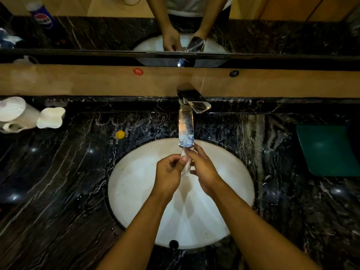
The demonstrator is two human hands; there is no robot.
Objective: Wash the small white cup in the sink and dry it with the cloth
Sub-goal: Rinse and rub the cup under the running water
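Small white cup (pixel 186 165) held between both hands over the white oval sink basin (pixel 136 191), just below the spout of the chrome tap (pixel 186 131); mostly hidden by fingers, only a pale sliver showing between the palms. Left hand (pixel 169 173) curled around the cup from the left side, fingers folded narrow, thumb tip pressed on the cup's upper edge. Right hand (pixel 204 171) closed against the cup from the right side, fingers bent inward, index fingertip reaching up to just under the spout. Cannot tell whether the cup sits upright or tilted. Water running or not: cannot tell; droplets visible on the spout's surface. Both forearms entering from the bottom edge, converging over the basin. Overflow hole (pixel 173 244) at the near rim of the basin. Dark veined marble counter (pixel 58 182) surrounding the basin, wet speckles near the tap base. Green cloth (pixel 327 150) lying flat on the counter, far right, well apart from the hands. Small yellow object (pixel 120 134) on the counter left of the tap, too small to identify. Two white ceramic holders (pixel 35 115) at far left of the counter, touching or nearly so. Mirror (pixel 97 34) above a tan ledge, reflecting hands, tap lever and a blue can (pixel 43 16).
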